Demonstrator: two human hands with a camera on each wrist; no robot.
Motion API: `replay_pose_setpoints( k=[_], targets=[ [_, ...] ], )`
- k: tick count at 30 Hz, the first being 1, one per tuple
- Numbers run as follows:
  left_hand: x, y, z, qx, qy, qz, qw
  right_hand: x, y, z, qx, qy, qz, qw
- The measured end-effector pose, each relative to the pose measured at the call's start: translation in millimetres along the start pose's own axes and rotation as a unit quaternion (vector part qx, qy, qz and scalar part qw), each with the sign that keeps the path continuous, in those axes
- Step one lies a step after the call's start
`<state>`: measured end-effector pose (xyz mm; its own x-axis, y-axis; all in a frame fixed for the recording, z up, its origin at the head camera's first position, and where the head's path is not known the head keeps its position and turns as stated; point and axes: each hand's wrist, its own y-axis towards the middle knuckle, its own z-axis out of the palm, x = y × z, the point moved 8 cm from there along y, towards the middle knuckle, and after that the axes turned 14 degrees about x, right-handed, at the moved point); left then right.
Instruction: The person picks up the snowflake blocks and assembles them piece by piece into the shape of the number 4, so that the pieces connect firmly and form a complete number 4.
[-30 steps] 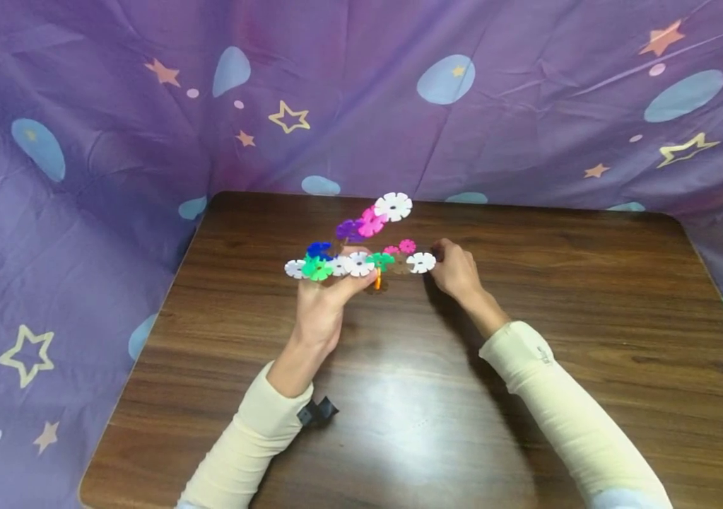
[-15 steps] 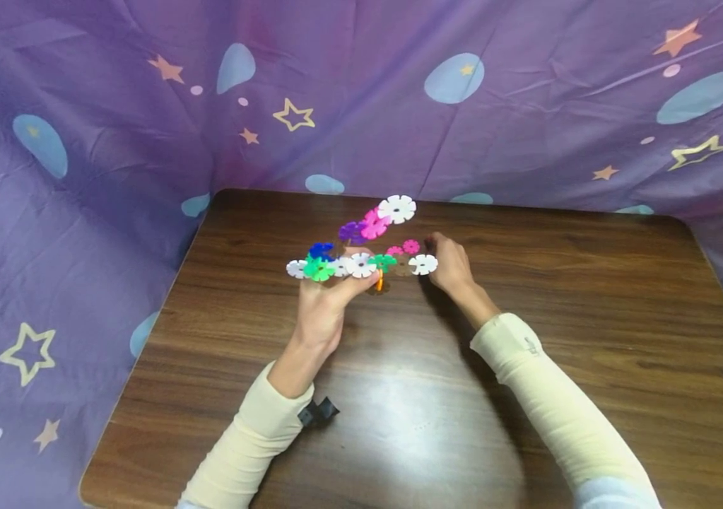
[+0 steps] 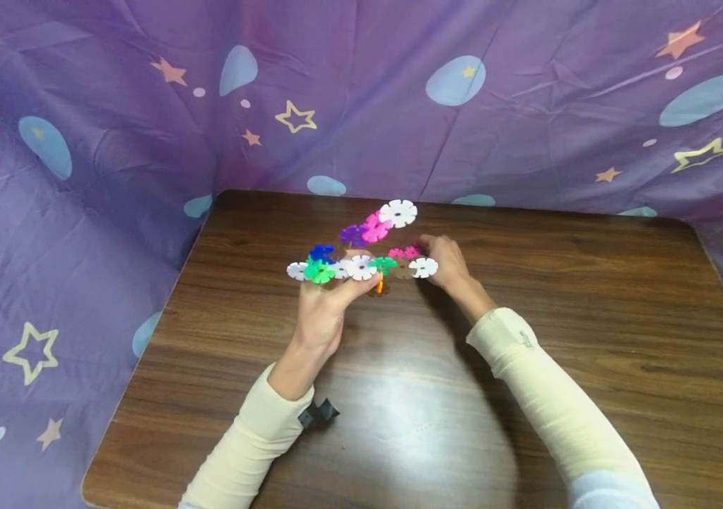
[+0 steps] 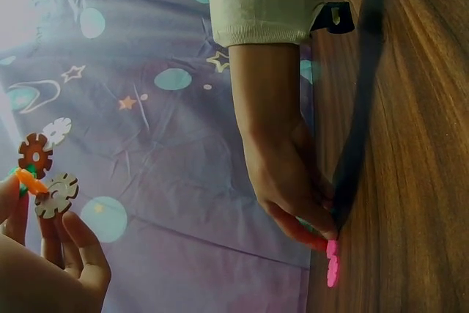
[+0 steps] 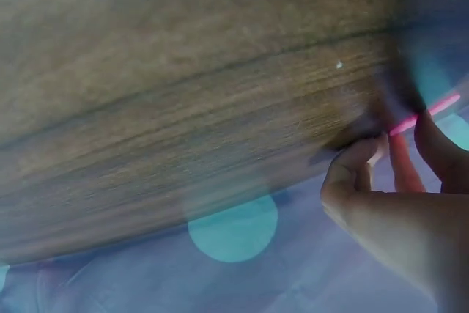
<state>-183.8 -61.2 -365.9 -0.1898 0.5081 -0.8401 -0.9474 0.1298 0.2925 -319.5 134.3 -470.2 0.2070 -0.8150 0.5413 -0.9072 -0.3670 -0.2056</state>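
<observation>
My left hand (image 3: 323, 311) holds up a chain of flower-shaped interlocking discs (image 3: 361, 267) in white, green, blue, purple, pink and brown. An orange disc (image 3: 379, 283) sits edge-on by the thumb; in the left wrist view, fingertips surround this orange disc (image 4: 31, 181) and a white disc (image 4: 56, 196). Farther off, my right hand (image 3: 450, 265) reaches down to the tabletop, its curled fingertips pinching small pink flower discs (image 3: 404, 252). These pink discs (image 5: 425, 115) appear edge-on among the fingers in the right wrist view, partly hidden by them.
A brown wood-grain table (image 3: 590, 297) lies under both hands. Behind and to the left hangs a purple curtain (image 3: 361, 85) printed with stars and blue ovals. A small black device (image 3: 319, 413) is fixed at the left cuff.
My right hand has moved left, up to the pink discs, and its fingertips now meet them. The left hand and its disc chain have stayed nearly still.
</observation>
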Motion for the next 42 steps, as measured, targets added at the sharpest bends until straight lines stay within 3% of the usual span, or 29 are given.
replay_pose_setpoints(
  k=[6,16,22,27,42],
  targets=[
    [2.6,-1.6,1.5,-0.002,0.002,-0.005,1.0,-0.8,-16.3,-2.1,-0.005,0.017,-0.021,0.9996],
    [6.3,-5.7,3.9,-0.013,0.006,-0.009,0.9999,-19.1,-48.1,-2.0,-0.012,0.091,0.044,0.9948],
    [10.2,-5.9,3.4,-0.026,0.014,-0.021,0.9994,-22.7,-71.6,-11.8,-0.019,0.171,0.044,0.9841],
    [15.1,-6.1,2.6,-0.032,0.017,-0.037,0.9987,-15.1,-91.6,-24.1,-0.038,0.213,0.022,0.9762],
    [20.4,-5.4,2.6,-0.04,0.037,-0.044,0.9976,34.5,-133.0,-65.8,-0.099,0.208,-0.023,0.9727]
  ],
)
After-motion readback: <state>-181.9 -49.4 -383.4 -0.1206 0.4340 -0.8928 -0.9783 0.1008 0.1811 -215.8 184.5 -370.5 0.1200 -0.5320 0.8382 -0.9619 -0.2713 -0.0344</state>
